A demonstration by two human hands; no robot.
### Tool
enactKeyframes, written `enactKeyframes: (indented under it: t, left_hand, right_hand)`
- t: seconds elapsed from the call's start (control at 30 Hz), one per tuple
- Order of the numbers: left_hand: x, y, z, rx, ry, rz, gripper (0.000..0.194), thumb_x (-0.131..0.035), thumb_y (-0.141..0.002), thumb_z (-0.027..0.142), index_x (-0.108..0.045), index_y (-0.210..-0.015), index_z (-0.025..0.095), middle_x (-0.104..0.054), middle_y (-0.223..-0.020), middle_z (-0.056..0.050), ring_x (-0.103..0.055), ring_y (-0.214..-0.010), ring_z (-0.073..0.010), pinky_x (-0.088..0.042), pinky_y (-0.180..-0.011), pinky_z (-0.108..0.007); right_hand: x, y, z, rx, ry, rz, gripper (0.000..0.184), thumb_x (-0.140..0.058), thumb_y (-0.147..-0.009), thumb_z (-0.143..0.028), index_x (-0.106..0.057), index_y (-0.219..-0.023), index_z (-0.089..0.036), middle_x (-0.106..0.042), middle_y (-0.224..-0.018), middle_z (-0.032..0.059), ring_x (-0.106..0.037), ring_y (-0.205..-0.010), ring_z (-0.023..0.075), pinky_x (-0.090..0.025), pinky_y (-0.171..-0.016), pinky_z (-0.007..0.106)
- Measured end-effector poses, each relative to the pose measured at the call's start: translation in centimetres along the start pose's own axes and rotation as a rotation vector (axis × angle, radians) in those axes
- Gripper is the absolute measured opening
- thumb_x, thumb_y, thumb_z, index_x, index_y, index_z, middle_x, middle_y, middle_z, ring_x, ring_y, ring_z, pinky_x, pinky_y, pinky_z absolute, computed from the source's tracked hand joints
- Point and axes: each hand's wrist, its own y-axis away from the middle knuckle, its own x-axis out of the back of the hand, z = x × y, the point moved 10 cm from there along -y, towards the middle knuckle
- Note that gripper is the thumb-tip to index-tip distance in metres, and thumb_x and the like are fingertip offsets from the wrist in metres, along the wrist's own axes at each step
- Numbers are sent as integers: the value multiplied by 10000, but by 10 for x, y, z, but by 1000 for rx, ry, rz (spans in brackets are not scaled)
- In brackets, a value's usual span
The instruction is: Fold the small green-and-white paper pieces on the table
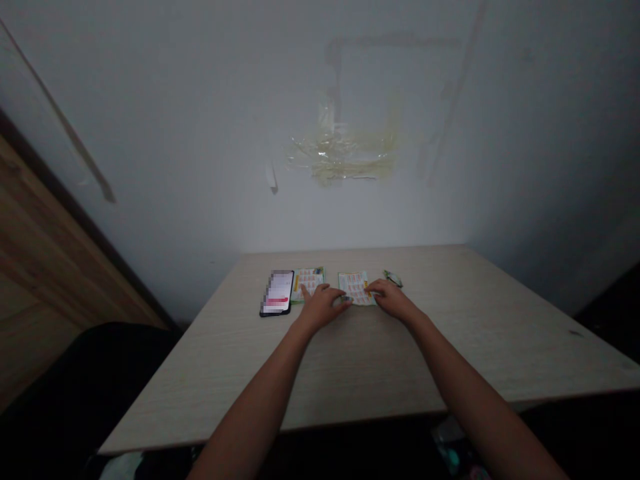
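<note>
Two small printed sheets lie on the pale wooden table [380, 360] far from me. My left hand [321, 307] rests palm down between them, fingers spread and touching the left sheet [310, 279]. My right hand [391, 297] lies on the right edge of the right sheet [354, 287], fingers curled at its border; whether they pinch it I cannot tell. A small green scrap [393, 277] sits just beyond my right hand.
A black phone [277, 293] with a lit screen lies left of the sheets. Behind the table stands a white wall with old tape remains [345, 155]. A wooden door [45, 267] is at the left, and dark objects sit below the table's near edge.
</note>
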Motion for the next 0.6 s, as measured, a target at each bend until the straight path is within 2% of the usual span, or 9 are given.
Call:
enactKeyframes:
  t: [0.13, 0.33, 0.47, 0.6]
  left_hand:
    - [1, 0, 1, 11, 11, -2, 432, -429, -926, 625, -676, -1155, 354, -663, -1289, -25, -419, -1352, -319, 74, -1068, -788]
    - [5, 0, 5, 16, -23, -16, 456, -358, -956, 613, -664, -1191, 369, -655, -1300, -26, -435, -1337, -294, 33, -1096, -765]
    - [4, 1, 7, -7, -27, -37, 445, -373, -952, 615, -679, -1167, 374, -669, -1278, -20, -424, -1339, -293, 35, -1100, -755]
    - [4, 1, 6, -12, -21, -21, 403, -380, -961, 584, -682, -1151, 396, -675, -1264, -2, -431, -1332, -295, 27, -1092, -768]
  right_hand:
    - [0, -1, 1, 1, -18, 21, 312, -500, -825, -100, -739, -1008, -180, -710, -1047, 91, -637, -1023, 202, -466, -998, 421]
    - [4, -3, -1, 26, -42, 62, 313, -488, -829, -99, -734, -999, -191, -711, -1027, 80, -639, -1014, 197, -467, -988, 448]
    - [2, -1, -9, 77, -16, 14, 354, -487, -823, -64, -740, -1032, -197, -700, -1033, 92, -626, -1014, 203, -463, -985, 426]
    - [-6, 1, -7, 61, 48, -67, 465, -487, -778, -7, -732, -1109, -223, -667, -1101, 96, -591, -1078, 215, -445, -1008, 405]
